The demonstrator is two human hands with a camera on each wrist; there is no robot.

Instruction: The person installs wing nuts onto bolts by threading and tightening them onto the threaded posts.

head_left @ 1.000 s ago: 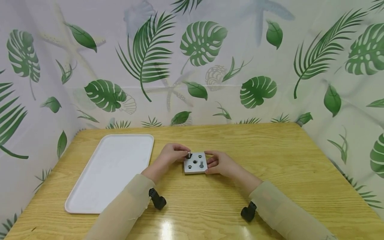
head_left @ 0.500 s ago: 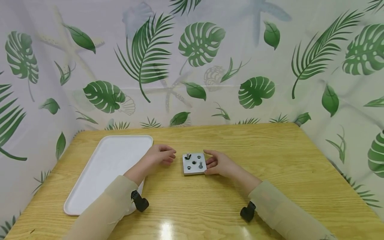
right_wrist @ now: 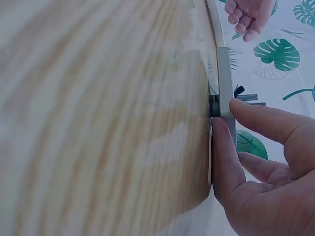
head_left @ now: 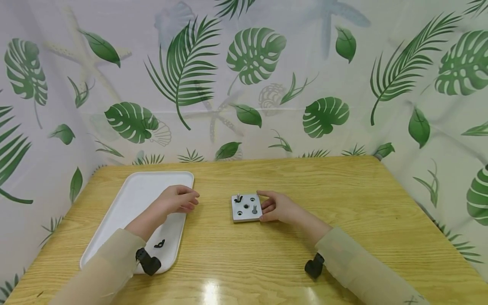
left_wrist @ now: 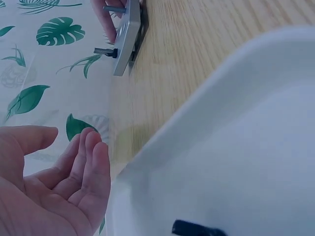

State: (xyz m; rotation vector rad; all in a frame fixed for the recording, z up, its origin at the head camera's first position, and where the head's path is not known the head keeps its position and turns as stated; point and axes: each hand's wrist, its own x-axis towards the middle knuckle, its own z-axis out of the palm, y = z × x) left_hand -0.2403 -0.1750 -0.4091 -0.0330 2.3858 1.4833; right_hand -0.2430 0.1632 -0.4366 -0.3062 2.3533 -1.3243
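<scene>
A square metal plate (head_left: 240,214) with several holes lies on the table. Two bolts stand up from it; the back-left bolt carries a black wing nut (head_left: 238,199), while the front-right bolt (head_left: 254,209) is bare. My right hand (head_left: 280,206) holds the plate at its right edge; the right wrist view has the thumb and a finger (right_wrist: 226,160) on either side of that edge. Over the right part of the white tray (head_left: 122,203) hovers my left hand (head_left: 173,201), fingers loosely bent around nothing. Another black wing nut (head_left: 159,244) lies in the tray, near the left forearm.
The wooden table (head_left: 324,186) carries the tray at left and the plate near the middle. A leaf-patterned cloth (head_left: 213,84) walls off the back and both sides. Each sleeve bears a small black wrist camera.
My left hand has let go of the wing nut on the back-left bolt and moved left over the tray. The tray's wing nut has come into view. My right hand stays at the plate.
</scene>
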